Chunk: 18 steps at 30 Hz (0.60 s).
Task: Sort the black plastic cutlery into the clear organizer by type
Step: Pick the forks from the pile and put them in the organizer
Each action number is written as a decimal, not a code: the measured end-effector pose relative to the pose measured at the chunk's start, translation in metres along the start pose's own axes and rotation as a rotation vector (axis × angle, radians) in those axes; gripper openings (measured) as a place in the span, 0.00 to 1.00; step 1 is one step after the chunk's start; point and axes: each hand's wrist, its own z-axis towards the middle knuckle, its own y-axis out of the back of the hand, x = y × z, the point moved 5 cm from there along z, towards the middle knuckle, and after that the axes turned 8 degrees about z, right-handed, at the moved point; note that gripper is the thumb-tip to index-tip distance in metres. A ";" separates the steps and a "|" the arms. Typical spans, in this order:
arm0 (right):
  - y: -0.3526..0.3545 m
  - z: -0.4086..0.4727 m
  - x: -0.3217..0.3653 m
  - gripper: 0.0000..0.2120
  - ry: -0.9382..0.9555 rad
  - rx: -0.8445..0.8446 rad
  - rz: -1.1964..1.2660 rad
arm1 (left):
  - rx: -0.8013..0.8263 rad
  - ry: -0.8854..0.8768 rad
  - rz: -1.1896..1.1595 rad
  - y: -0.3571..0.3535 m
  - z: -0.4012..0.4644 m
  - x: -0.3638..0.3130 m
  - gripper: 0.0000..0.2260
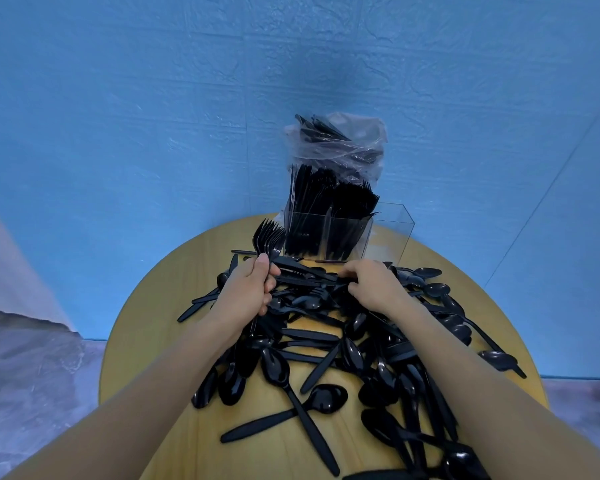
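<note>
My left hand (248,289) holds a bunch of forks (269,237); my right hand (371,287) pinches one more from the pile (326,341). I should align the tines before dropping them in the organizer (392,230) at the counter's far edge.

Your cutlery pile (343,341) sprawls across the table (146,341); the organizer (347,233) stands behind it, bag (336,140) behind that.

Even, soft light; wide-angle bend at the edges.
Blue wall (153,116) lit flat, with a dim grey shadow patch above the plastic bag (336,140). Small white glints on the black spoons (274,368) and the bag. Table (174,282) rim bows strongly; forearms stretch toward the lower corners. Centre sharp, the lower edge and corners slightly soft.
</note>
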 end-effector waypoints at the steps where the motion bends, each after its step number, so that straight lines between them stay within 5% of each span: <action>1: 0.001 0.000 0.000 0.17 0.008 0.004 0.007 | 0.001 0.003 -0.001 0.000 0.000 0.000 0.15; 10: 0.019 -0.008 0.010 0.03 0.190 -0.031 0.163 | 0.007 -0.003 0.026 -0.005 -0.001 0.003 0.16; 18: 0.000 -0.013 0.024 0.08 0.202 0.236 0.169 | 0.014 0.000 0.069 -0.012 -0.001 0.008 0.16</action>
